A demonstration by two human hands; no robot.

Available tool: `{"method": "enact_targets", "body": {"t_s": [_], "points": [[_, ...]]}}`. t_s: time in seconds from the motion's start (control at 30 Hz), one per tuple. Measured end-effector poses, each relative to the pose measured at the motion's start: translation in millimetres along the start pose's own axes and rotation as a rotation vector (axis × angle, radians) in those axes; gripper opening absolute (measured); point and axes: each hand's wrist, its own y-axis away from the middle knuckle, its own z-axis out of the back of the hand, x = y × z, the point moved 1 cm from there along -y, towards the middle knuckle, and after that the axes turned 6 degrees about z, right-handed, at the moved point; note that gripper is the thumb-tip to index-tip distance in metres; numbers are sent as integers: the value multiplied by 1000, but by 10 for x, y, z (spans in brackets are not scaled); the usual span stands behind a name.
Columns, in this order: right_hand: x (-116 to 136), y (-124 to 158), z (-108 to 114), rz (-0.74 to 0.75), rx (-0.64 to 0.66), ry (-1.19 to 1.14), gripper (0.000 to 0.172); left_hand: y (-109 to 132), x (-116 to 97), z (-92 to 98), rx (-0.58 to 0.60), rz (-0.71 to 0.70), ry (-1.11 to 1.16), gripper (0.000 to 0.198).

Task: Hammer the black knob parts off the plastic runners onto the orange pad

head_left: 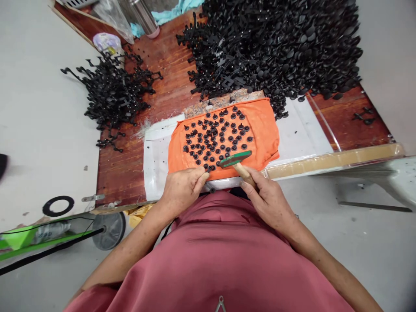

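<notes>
My right hand (268, 197) is wrapped round the wooden handle of a small hammer (235, 159) with a green head. The hammer head is over the near edge of an orange cloth (267, 130). Close to its left, my left hand (183, 186) pinches a small black plastic part (209, 168) between thumb and fingers at the cloth's front edge. Many small round black pieces (222, 139) with short stems stand spread over the cloth. Another black piece (212, 190) shows just below my left fingertips; whether it is held I cannot tell.
A large heap of black plastic parts (276, 47) covers the back right of the wooden table (130, 173). A smaller heap of branching black parts (113, 91) lies at the left. A steel flask (145, 17) stands behind. White sheeting (302, 130) lies under the cloth.
</notes>
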Motion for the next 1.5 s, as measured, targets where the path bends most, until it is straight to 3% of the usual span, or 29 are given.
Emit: {"method": "enact_targets", "body": {"t_s": [0.2,0.33,0.5,0.67,0.77,0.9,1.07,1.2,1.3,1.5], "points": [[202,-31,133,120,57,198,52,-55,1,52,14,-58,52,40],[352,-41,194,262,-3,310,60,-82,-12,87,0,-77,44,41],[346,-57,111,242,65,500,58,-62,36,42,-25,-102,37,42],[292,-29,64,371,-87,511,67,-49,86,-13,-41,-142,32,43],[270,-17,46,357,-17,618,67,-55,92,-33,-33,-141,3,43],[270,-23,43,372,-70,607,66,-60,89,-47,-9,-120,-18,43],[284,-97,48,296,70,646,60,-61,99,-38,-4,-105,16,44],[435,-110,203,375,-49,469,73,-72,110,-27,0,-93,65,43],[565,-82,283,417,-98,463,77,-75,105,-24,8,-89,64,42],[473,-115,139,274,97,650,62,-54,84,-49,-18,-104,-47,44]]}}
